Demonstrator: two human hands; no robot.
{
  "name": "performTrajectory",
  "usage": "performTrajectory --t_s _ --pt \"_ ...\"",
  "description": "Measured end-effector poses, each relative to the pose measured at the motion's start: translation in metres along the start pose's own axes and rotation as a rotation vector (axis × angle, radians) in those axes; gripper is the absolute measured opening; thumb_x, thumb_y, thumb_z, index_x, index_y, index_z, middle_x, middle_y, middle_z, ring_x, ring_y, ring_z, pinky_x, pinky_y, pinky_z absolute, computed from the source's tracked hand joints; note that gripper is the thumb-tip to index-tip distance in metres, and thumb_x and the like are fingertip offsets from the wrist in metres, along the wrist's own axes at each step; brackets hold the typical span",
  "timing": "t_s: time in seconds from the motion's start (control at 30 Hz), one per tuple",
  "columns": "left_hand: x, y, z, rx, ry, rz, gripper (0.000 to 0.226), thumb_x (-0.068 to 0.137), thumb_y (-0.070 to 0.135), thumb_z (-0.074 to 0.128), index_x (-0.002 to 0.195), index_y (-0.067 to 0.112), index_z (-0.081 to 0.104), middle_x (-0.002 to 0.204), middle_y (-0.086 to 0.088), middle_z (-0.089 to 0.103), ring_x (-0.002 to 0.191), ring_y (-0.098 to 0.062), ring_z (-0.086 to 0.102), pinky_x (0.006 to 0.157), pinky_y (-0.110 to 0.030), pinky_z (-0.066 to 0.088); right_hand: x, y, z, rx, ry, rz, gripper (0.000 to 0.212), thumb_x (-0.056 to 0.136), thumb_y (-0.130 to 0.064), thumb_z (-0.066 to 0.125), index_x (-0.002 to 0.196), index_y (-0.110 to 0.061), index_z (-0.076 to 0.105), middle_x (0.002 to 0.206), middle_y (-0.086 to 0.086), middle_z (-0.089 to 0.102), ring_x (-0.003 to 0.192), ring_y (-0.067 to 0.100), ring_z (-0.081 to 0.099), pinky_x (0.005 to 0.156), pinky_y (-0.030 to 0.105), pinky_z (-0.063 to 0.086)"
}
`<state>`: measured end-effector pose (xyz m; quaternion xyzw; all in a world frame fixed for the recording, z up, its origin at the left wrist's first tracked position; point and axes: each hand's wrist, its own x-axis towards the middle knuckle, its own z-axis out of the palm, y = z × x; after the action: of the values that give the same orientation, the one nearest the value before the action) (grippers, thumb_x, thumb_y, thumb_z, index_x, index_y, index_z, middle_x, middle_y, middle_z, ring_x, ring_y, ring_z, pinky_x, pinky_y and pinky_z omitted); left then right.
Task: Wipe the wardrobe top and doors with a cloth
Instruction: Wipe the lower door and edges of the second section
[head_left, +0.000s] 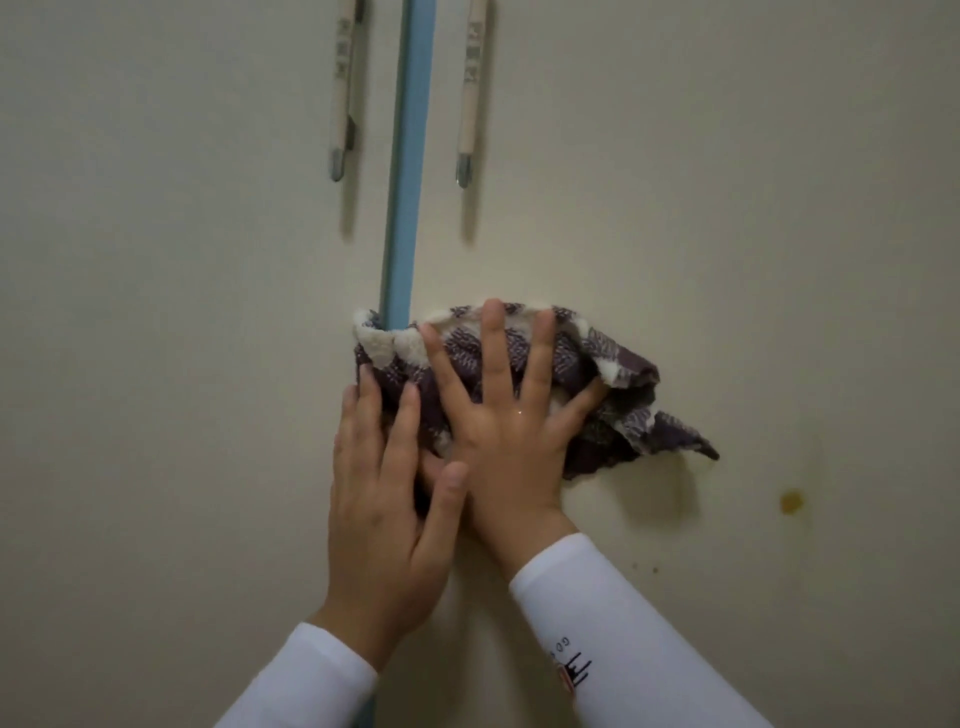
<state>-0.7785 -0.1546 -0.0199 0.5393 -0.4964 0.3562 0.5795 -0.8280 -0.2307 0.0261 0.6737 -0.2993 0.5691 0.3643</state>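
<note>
A crumpled purple-and-cream patterned cloth (613, 379) is pressed flat against the cream wardrobe doors, across the blue strip (410, 156) between the left door (171, 312) and the right door (727, 234). My right hand (509, 415) lies spread on the cloth, fingers apart and pointing up. My left hand (384, 499) rests beside it, its fingertips on the cloth's lower left part and its thumb against my right hand. Both arms wear white sleeves.
Two long pale handles hang near the top, the left handle (343, 88) and the right handle (470, 88), either side of the blue strip. A yellowish stain (790, 501) and small dark specks (654, 569) mark the right door, right of the cloth.
</note>
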Motion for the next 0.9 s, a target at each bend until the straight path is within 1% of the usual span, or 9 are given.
performTrajectory --t_s 0.1,0.2,0.3,0.37,0.47,0.53,0.63,0.77,0.9 --pt "-0.027 -0.005 0.005 -0.028 0.051 0.040 0.063 0.089 0.058 0.029 0.137 0.018 0.024 0.150 -0.012 0.012 0.140 -0.029 0.014 0.111 -0.043 0.016 -0.015 0.000 -0.005 0.049 -0.051 -0.029 0.064 0.083 -0.065 0.028 0.141 -0.038 0.021 0.149 0.010 0.031 0.135 0.043 0.025 0.088 0.079 0.012" --pt "-0.040 -0.005 0.013 -0.030 0.091 0.062 0.059 0.084 0.046 0.037 0.137 0.021 0.025 0.150 -0.010 0.012 0.137 -0.024 0.018 0.107 -0.039 0.019 -0.015 0.000 -0.002 0.074 -0.069 -0.030 0.063 0.082 -0.060 0.016 0.142 -0.040 0.014 0.154 0.008 0.020 0.139 0.041 0.012 0.093 0.077 0.001" --pt "-0.047 -0.002 0.016 0.020 0.120 0.046 0.067 0.082 0.047 0.040 0.140 0.015 0.029 0.150 -0.018 0.020 0.133 -0.035 0.029 0.102 -0.039 0.022 -0.013 0.001 0.000 0.119 -0.078 -0.042 0.068 0.077 -0.062 0.005 0.143 -0.043 0.005 0.157 0.004 0.003 0.141 0.038 -0.007 0.094 0.072 -0.016" --pt "-0.052 -0.001 0.018 0.060 0.150 0.012 0.071 0.081 0.048 0.040 0.140 0.010 0.033 0.146 -0.024 0.027 0.131 -0.039 0.032 0.099 -0.036 0.024 -0.016 0.001 0.001 0.137 -0.079 -0.053 0.070 0.078 -0.066 0.005 0.144 -0.044 0.007 0.158 0.003 -0.001 0.141 0.036 -0.011 0.093 0.071 -0.020" --pt "-0.056 -0.003 0.019 0.054 0.191 -0.023 0.071 0.080 0.049 0.039 0.138 0.006 0.036 0.142 -0.026 0.032 0.130 -0.038 0.033 0.099 -0.034 0.023 -0.019 0.001 0.006 0.147 -0.048 -0.067 0.067 0.083 -0.068 0.024 0.144 -0.044 0.012 0.157 0.003 0.002 0.141 0.035 -0.010 0.091 0.069 -0.023" --pt "-0.055 -0.005 0.023 0.043 0.193 -0.018 0.071 0.080 0.048 0.040 0.137 0.006 0.037 0.141 -0.026 0.033 0.131 -0.037 0.032 0.100 -0.035 0.024 -0.019 0.005 0.006 0.143 -0.020 -0.075 0.066 0.083 -0.067 0.026 0.144 -0.043 0.015 0.157 0.003 0.007 0.142 0.035 -0.006 0.092 0.069 -0.022" --pt "-0.053 -0.011 0.027 0.049 0.167 0.019 0.067 0.082 0.047 0.041 0.138 0.011 0.036 0.144 -0.025 0.029 0.135 -0.035 0.028 0.102 -0.038 0.025 -0.022 0.016 0.005 0.141 0.013 -0.067 0.065 0.082 -0.063 0.020 0.143 -0.042 0.022 0.156 0.003 0.014 0.142 0.035 0.001 0.095 0.070 -0.018" --pt "-0.058 -0.017 0.036 0.150 0.074 0.035 0.066 0.081 0.049 0.040 0.137 0.014 0.041 0.144 -0.029 0.026 0.132 -0.044 0.028 0.104 -0.049 0.027 -0.039 0.055 0.006 0.149 0.038 -0.023 0.061 0.082 -0.056 0.031 0.141 -0.038 0.032 0.153 0.006 0.024 0.142 0.036 0.010 0.099 0.072 -0.005" --pt "-0.057 -0.012 0.042 0.286 0.053 -0.009 0.069 0.077 0.053 0.039 0.134 0.014 0.047 0.143 -0.035 0.024 0.127 -0.052 0.031 0.101 -0.056 0.030 -0.056 0.104 0.005 0.132 0.015 0.043 0.063 0.083 -0.056 0.025 0.142 -0.036 0.031 0.153 0.007 0.023 0.141 0.037 0.011 0.099 0.072 -0.003"
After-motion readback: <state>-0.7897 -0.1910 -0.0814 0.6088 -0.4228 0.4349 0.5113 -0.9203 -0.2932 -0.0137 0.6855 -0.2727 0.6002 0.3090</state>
